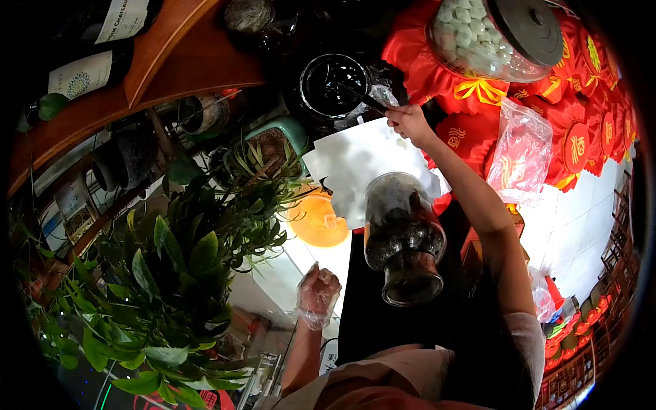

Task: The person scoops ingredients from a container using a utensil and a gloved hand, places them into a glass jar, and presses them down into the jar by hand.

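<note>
My right hand [408, 123] is closed around the dark handle of a slim utensil [369, 101]. Its far end reaches over or into the round mouth of a dark jar [335, 85]; I cannot make out its tip. Lower left, my left hand [318, 294] wears a clear plastic glove. Its fingers are curled in, with nothing visible in them. Between my arms stands a clear glass jar [404, 239] with dark contents, in front of a white sheet-like surface [369, 160]. An orange plastic vessel [318, 219] sits above my left hand.
Leafy potted plants [171, 273] crowd the left, near a green planter [287, 133]. Red cloth-covered jars [574, 147] line the right, with a clear plastic bag [521, 147] against them. A lidded glass jar of pale lumps [471, 37] sits at the top. A curved wooden shelf [184, 55] holds bottles.
</note>
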A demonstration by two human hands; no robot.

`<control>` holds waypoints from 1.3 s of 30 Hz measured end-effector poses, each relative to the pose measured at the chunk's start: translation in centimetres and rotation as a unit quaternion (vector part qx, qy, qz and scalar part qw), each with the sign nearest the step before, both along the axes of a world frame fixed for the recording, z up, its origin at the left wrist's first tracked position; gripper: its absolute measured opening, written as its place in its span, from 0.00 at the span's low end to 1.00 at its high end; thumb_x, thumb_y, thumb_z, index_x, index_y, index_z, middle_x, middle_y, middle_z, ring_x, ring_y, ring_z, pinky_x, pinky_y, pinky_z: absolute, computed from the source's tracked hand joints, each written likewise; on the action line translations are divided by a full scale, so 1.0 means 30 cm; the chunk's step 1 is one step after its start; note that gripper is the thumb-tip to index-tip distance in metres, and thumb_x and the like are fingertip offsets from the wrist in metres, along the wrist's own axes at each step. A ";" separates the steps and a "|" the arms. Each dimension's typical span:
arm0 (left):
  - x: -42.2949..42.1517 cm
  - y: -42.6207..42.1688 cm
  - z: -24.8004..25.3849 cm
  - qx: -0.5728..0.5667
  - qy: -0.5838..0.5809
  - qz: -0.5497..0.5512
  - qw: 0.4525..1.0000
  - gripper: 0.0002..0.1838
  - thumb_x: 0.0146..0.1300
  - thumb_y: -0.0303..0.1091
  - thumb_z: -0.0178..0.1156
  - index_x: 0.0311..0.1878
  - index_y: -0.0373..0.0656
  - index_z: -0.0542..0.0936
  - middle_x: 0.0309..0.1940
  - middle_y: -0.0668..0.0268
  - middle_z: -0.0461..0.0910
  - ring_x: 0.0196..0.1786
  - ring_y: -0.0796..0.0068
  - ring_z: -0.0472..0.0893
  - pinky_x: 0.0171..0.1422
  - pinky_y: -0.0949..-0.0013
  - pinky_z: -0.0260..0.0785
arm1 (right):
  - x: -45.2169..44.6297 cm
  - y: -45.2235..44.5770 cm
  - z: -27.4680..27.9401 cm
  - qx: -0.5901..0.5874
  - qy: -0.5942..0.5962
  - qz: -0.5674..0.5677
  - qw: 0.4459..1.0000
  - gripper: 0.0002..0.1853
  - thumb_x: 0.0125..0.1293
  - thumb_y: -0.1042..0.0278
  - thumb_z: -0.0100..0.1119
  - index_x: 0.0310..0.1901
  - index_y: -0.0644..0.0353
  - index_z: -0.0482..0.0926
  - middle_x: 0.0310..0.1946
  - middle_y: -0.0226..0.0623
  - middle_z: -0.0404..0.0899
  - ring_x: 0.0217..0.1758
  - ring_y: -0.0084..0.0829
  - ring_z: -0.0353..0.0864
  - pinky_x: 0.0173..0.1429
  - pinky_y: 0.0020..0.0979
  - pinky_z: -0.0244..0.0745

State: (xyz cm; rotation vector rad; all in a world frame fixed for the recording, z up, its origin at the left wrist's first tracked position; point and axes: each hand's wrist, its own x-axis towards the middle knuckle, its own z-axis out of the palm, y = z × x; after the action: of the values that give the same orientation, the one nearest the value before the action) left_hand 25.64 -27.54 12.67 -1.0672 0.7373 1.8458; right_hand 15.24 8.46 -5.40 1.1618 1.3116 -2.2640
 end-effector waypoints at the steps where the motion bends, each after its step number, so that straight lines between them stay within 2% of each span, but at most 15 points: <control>1: -0.003 0.025 0.013 -0.036 0.006 -0.004 0.999 0.14 0.61 0.41 0.45 0.24 0.44 0.70 0.19 0.68 0.70 0.20 0.74 0.63 0.28 0.70 0.55 | 0.014 0.000 0.013 0.001 0.000 -0.002 1.000 0.07 0.51 0.70 0.54 0.29 0.65 0.76 0.14 0.28 0.69 0.11 0.15 0.60 0.12 0.20 0.49; 3: -0.008 0.041 0.022 -0.073 0.014 -0.011 0.997 0.14 0.61 0.41 0.45 0.24 0.44 0.70 0.19 0.68 0.70 0.20 0.73 0.63 0.28 0.70 0.55 | 0.037 -0.009 0.035 0.010 -0.016 -0.011 1.000 0.13 0.52 0.74 0.52 0.40 0.70 0.73 0.17 0.31 0.69 0.10 0.13 0.55 0.12 0.18 0.46; 7: -0.002 0.023 0.013 -0.048 -0.006 -0.017 0.999 0.14 0.60 0.41 0.45 0.23 0.45 0.70 0.19 0.68 0.70 0.21 0.73 0.63 0.28 0.69 0.57 | 0.088 -0.019 0.043 -0.029 -0.028 -0.020 0.999 0.14 0.53 0.74 0.51 0.42 0.70 0.72 0.18 0.31 0.70 0.10 0.12 0.54 0.12 0.18 0.45; 9: 0.007 0.028 0.015 -0.046 -0.002 -0.021 0.999 0.14 0.60 0.42 0.45 0.23 0.45 0.70 0.19 0.68 0.70 0.20 0.73 0.63 0.28 0.69 0.57 | 0.125 -0.016 0.038 -0.039 -0.027 -0.027 0.999 0.13 0.53 0.74 0.51 0.42 0.69 0.72 0.18 0.31 0.70 0.10 0.12 0.54 0.12 0.17 0.45; 11: 0.008 0.053 0.027 -0.106 -0.009 -0.001 0.994 0.12 0.57 0.40 0.51 0.23 0.43 0.69 0.16 0.68 0.67 0.21 0.71 0.67 0.26 0.71 0.59 | 0.156 -0.005 0.032 -0.048 -0.026 -0.034 0.998 0.13 0.54 0.74 0.51 0.41 0.69 0.73 0.18 0.31 0.70 0.10 0.12 0.54 0.12 0.17 0.45; 13: 0.009 0.054 0.026 -0.091 -0.007 -0.002 0.996 0.12 0.56 0.40 0.51 0.23 0.43 0.69 0.16 0.68 0.67 0.21 0.71 0.67 0.26 0.71 0.60 | 0.176 0.010 0.037 -0.076 -0.005 -0.049 0.996 0.08 0.52 0.71 0.54 0.32 0.66 0.76 0.17 0.30 0.70 0.10 0.14 0.57 0.11 0.19 0.47; 17: 0.011 0.057 0.026 -0.069 0.013 -0.015 0.997 0.11 0.55 0.40 0.52 0.23 0.44 0.69 0.17 0.68 0.68 0.21 0.71 0.66 0.28 0.70 0.60 | 0.158 0.012 0.023 -0.062 -0.012 -0.038 0.997 0.06 0.52 0.71 0.53 0.30 0.65 0.75 0.17 0.30 0.70 0.10 0.14 0.56 0.11 0.19 0.46; 20: 0.018 0.047 0.023 -0.057 0.005 -0.013 0.998 0.13 0.59 0.41 0.47 0.23 0.44 0.71 0.19 0.68 0.70 0.16 0.78 0.60 0.26 0.70 0.56 | 0.157 0.005 0.021 -0.083 -0.023 -0.050 0.995 0.06 0.52 0.70 0.53 0.27 0.64 0.75 0.16 0.29 0.69 0.10 0.14 0.55 0.11 0.19 0.45; 22: 0.021 0.048 0.022 -0.085 0.012 -0.016 0.996 0.13 0.58 0.42 0.47 0.23 0.44 0.71 0.19 0.68 0.70 0.17 0.77 0.61 0.26 0.70 0.56 | 0.167 -0.001 0.029 -0.076 -0.035 -0.062 0.995 0.06 0.53 0.70 0.53 0.26 0.64 0.74 0.16 0.29 0.68 0.10 0.14 0.55 0.11 0.19 0.45; 27: 0.032 0.029 0.004 -0.102 0.008 -0.021 0.995 0.14 0.59 0.42 0.47 0.23 0.44 0.71 0.19 0.67 0.70 0.19 0.75 0.62 0.26 0.70 0.57 | 0.244 0.010 0.064 -0.078 -0.031 -0.066 0.994 0.07 0.53 0.70 0.53 0.27 0.65 0.75 0.16 0.28 0.68 0.09 0.13 0.54 0.11 0.19 0.45; 32: 0.022 0.035 -0.006 -0.037 -0.032 -0.003 0.999 0.13 0.59 0.40 0.47 0.23 0.44 0.71 0.19 0.67 0.70 0.22 0.74 0.65 0.28 0.70 0.58 | 0.274 0.000 0.124 -0.081 -0.034 -0.075 0.993 0.08 0.52 0.70 0.53 0.32 0.66 0.75 0.16 0.27 0.68 0.09 0.11 0.53 0.10 0.17 0.43; 35: 0.020 0.041 -0.005 -0.060 -0.053 0.007 0.997 0.13 0.59 0.40 0.48 0.23 0.44 0.71 0.19 0.67 0.70 0.22 0.74 0.66 0.29 0.70 0.59 | 0.272 -0.012 0.118 -0.067 -0.036 -0.063 0.995 0.10 0.53 0.69 0.52 0.30 0.67 0.76 0.15 0.28 0.68 0.10 0.14 0.58 0.12 0.20 0.51; 37: 0.026 0.022 -0.017 -0.048 -0.056 0.002 0.997 0.12 0.58 0.39 0.49 0.23 0.45 0.71 0.20 0.67 0.71 0.23 0.73 0.66 0.29 0.70 0.59 | 0.243 -0.051 0.098 0.180 0.030 0.030 0.983 0.10 0.53 0.69 0.52 0.34 0.66 0.76 0.14 0.32 0.69 0.12 0.17 0.63 0.17 0.22 0.57; 38: 0.027 0.015 -0.023 -0.035 -0.059 -0.002 0.998 0.12 0.58 0.39 0.49 0.23 0.45 0.72 0.20 0.67 0.71 0.24 0.72 0.67 0.29 0.70 0.59 | 0.221 -0.068 0.077 0.331 0.055 0.077 0.939 0.10 0.53 0.68 0.51 0.33 0.65 0.76 0.14 0.38 0.71 0.15 0.26 0.69 0.24 0.27 0.64; 39: 0.023 0.020 -0.017 -0.036 -0.059 -0.003 0.998 0.12 0.58 0.39 0.49 0.23 0.45 0.72 0.20 0.67 0.71 0.24 0.72 0.67 0.29 0.70 0.59 | 0.180 -0.065 0.104 0.422 0.089 0.125 0.894 0.10 0.53 0.70 0.50 0.34 0.66 0.75 0.17 0.46 0.74 0.18 0.35 0.73 0.26 0.33 0.67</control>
State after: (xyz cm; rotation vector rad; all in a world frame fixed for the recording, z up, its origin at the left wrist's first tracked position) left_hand 26.32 -26.93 12.17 -1.2079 0.7413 1.7459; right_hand 20.66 6.50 -2.29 0.9081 2.4883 -1.6430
